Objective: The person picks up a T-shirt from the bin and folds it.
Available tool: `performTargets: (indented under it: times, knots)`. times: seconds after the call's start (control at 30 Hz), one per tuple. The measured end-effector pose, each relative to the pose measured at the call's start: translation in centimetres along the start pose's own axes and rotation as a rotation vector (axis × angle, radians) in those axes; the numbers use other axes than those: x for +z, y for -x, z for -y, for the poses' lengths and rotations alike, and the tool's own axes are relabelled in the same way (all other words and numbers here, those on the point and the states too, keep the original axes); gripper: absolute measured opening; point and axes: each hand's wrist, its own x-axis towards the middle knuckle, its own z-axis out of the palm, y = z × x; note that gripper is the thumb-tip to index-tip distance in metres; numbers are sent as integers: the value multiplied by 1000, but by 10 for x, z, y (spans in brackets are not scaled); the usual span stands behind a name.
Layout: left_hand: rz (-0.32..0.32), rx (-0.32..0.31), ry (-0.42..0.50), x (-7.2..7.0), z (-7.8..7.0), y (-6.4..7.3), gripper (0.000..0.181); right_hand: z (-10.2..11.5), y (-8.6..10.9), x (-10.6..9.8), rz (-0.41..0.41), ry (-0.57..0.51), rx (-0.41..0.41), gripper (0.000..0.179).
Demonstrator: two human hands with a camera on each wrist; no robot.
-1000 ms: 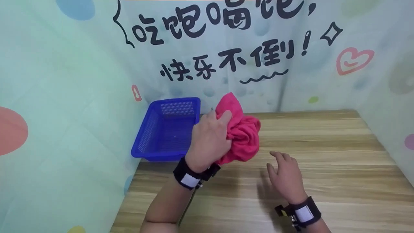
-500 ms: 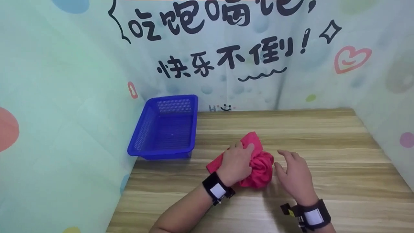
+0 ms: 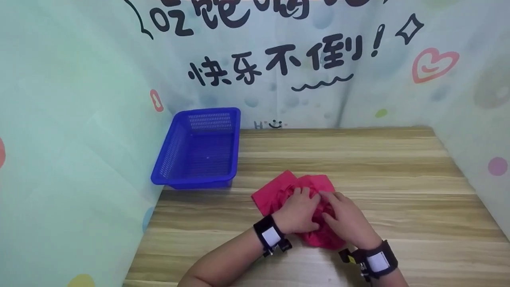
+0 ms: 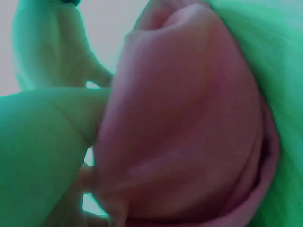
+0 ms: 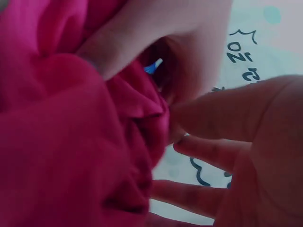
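A crumpled bright pink cloth [image 3: 275, 192] lies bunched on the wooden table, with one straight-edged flap spread to the left. My left hand [image 3: 298, 211] grips its gathered middle from above, thumb and fingers bent into the folds. Coming in from the right, my right hand [image 3: 350, 219] touches the cloth beside the left fingertips, its fingers fairly straight. Up close in the right wrist view, the pink cloth [image 5: 61, 142] bulges in front of the right hand [image 5: 251, 146]. Folds fill the left wrist view and hide part of the left fingers.
A blue plastic basket [image 3: 195, 182] with perforated sides stands at the table's back left, nothing seen inside. Pale printed curtains [image 3: 358, 99] rise behind and on both sides. Bare wood of the table [image 3: 398, 179] shows to the right of the hands.
My left hand has brought the pink cloth from beside the basket down to the right and onto the table. Its flap has spread out, and my right hand has moved in to touch it.
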Motion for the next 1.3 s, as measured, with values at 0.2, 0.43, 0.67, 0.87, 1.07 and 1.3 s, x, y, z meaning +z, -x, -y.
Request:
performTargets:
  times: [0.2,0.43,0.67,0.87,1.07,1.3]
  knots:
    - [42,24,267,-24,25,20,89,3,1,1,7,37,5,70]
    - [-82,-141,184,-23,54,39,114,13,7,-3,-30,73,-15,95]
    - [-12,-146,282,4,66,35,110,23,6,19,41,151,-148,108]
    - [-84,-124,237,17,74,34,72,17,2,32,49,248,-153,83]
    - [-172,-101,143,16,80,38,44,2,0,24,22,213,-49,60]
    - [-102,-165,-15,6,83,46,10,-25,5,-2,45,167,116,53]
